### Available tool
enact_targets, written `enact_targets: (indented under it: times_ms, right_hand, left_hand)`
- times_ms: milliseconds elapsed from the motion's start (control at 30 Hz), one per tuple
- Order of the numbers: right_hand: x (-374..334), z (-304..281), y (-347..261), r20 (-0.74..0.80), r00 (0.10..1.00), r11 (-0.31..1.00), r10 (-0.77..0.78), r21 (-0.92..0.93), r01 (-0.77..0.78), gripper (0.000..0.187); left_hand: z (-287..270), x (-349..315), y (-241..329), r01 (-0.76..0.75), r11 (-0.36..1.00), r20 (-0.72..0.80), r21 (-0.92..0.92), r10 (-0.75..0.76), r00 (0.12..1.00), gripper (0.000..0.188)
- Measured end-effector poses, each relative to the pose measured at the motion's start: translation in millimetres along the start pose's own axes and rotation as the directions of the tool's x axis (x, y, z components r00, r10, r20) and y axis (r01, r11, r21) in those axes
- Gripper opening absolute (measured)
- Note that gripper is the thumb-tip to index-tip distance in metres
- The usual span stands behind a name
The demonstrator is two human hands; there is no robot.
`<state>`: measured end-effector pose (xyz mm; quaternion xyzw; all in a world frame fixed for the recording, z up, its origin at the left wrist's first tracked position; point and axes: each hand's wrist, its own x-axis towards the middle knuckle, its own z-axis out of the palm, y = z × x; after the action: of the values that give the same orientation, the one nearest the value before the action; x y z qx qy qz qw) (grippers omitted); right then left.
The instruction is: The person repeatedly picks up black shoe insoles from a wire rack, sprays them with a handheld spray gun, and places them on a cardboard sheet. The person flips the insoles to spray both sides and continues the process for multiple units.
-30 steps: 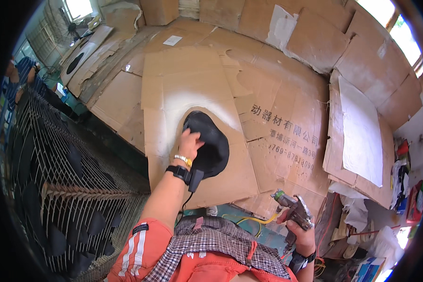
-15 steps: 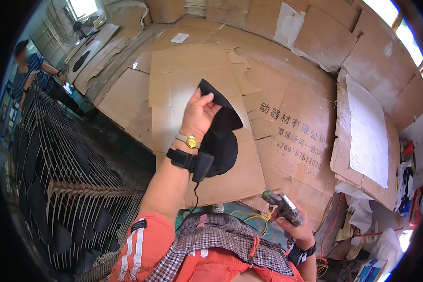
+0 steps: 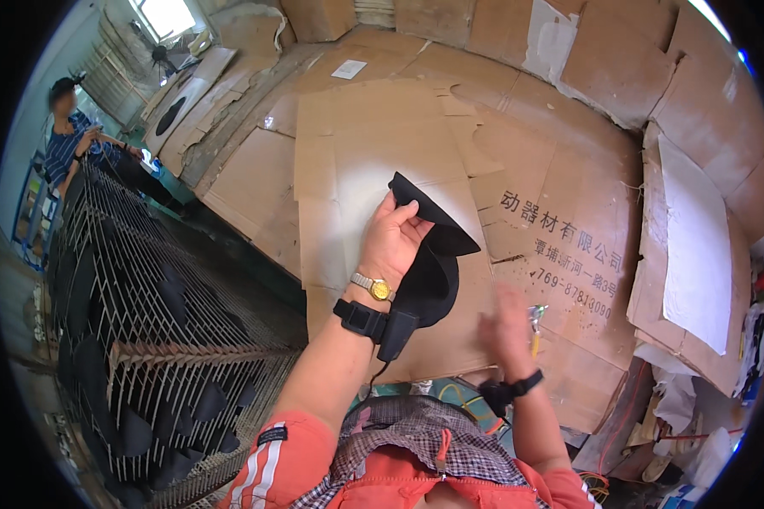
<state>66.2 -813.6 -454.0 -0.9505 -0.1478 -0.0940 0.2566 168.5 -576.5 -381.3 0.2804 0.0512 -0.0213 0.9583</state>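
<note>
My left hand (image 3: 394, 240) pinches the upper edge of a limp black sheet piece (image 3: 433, 280) between thumb and fingers. It hangs over the cardboard, with a pointed flap at the top and a rounded lower part; its material is hard to tell. Part of it is hidden behind my wrist. My right hand (image 3: 508, 335) is smeared by motion over the right part of the cardboard. Beside its fingers shows a small metal spray gun (image 3: 537, 313) with a green part and a yellow hose. Whether my right hand still grips it cannot be made out.
Cardboard sheets (image 3: 348, 127) cover the bench, with a pale sprayed patch behind my left hand. At left stands a wire rack (image 3: 229, 365) holding several black pieces. A white-faced board (image 3: 692, 246) leans at right. Another person (image 3: 76, 140) is at the far left.
My right hand has moved up and forward from near my waist, where it held the spray gun, to over the cardboard. My left hand keeps the black piece, now appearing lower and farther right.
</note>
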Motion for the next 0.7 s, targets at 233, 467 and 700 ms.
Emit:
enact_targets:
  times_ms: [233, 467, 700]
  right_hand:
    - [78, 117, -45, 0.217, 0.946, 0.969, -0.241, 0.11, 0.221, 0.051]
    - [79, 124, -6, 0.186, 0.973, 0.982, -0.134, 0.156, 0.106, 0.052]
    - [-2, 63, 43, 0.097, 0.982, 0.987, 0.159, -0.038, -0.156, 0.059]
  left_hand:
    - [-9, 2, 9, -0.081, 0.992, -0.025, -0.102, 0.079, 0.997, 0.035]
    - [17, -34, 87, -0.226, 0.954, 0.043, -0.195, 0.239, 0.97, 0.026]
    - [6, -95, 132, -0.331, 0.932, 0.036, -0.15, 0.34, 0.94, 0.034]
